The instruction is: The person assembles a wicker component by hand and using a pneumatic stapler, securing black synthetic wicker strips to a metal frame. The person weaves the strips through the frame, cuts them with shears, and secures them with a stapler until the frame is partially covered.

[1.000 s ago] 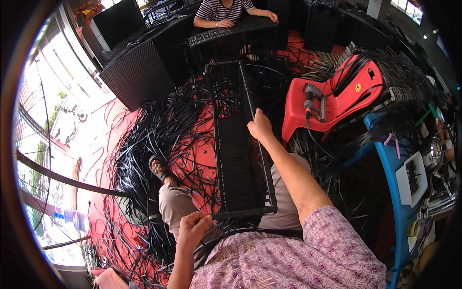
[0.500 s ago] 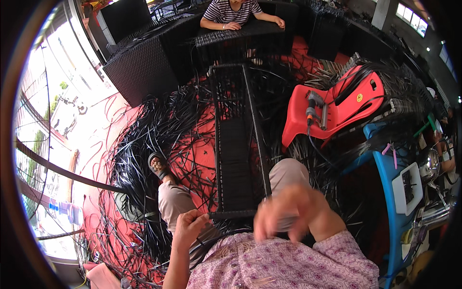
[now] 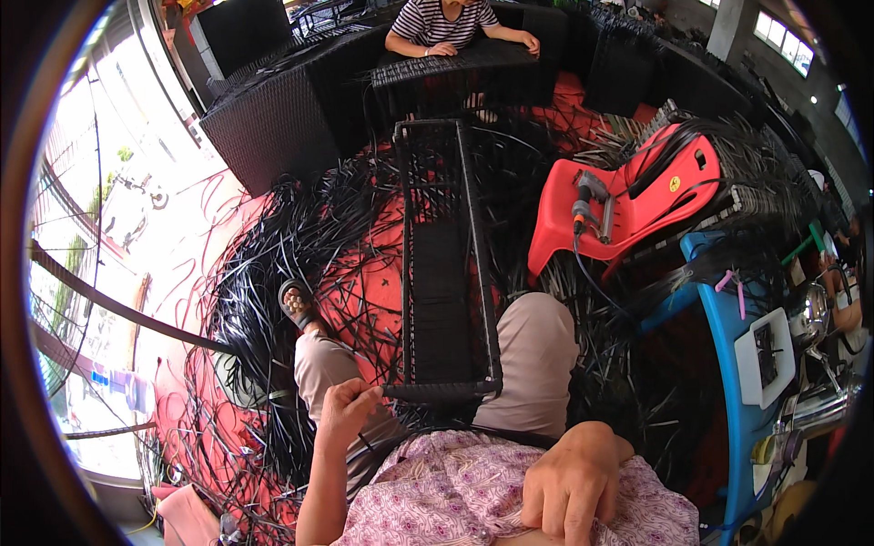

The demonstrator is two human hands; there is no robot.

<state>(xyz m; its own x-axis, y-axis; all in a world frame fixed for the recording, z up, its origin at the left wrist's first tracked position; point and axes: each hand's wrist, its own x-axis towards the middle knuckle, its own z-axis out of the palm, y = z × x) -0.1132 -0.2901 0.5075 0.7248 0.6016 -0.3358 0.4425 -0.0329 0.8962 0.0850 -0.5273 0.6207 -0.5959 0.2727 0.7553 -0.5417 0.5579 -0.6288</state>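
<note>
A long black frame [image 3: 487,318], partly wrapped with flat strips, stretches away from me between my knees. Black woven material [image 3: 439,309] fills its lower middle. At the near left corner my left hand [image 3: 346,411] is closed, thumb and fingers pinched on the frame's end. My right hand [image 3: 574,482] is away from the frame, low over my patterned shirt, with its fingers curled down together. What it holds, if anything, is hidden. A dark strip [image 3: 519,436] runs across my lap toward that hand.
Heaps of loose black strips [image 3: 264,291] cover the red floor around me. To the right are a red plastic chair [image 3: 628,205] with a power tool [image 3: 587,205] on it, and a blue stool [image 3: 728,364] bearing a white tray [image 3: 767,359]. Another person [image 3: 437,27] leans on black woven furniture [image 3: 455,68].
My right hand has moved from the frame's near right corner down and back toward my body. The frame's near end has shifted slightly up and left in view. My left hand stays at the corner.
</note>
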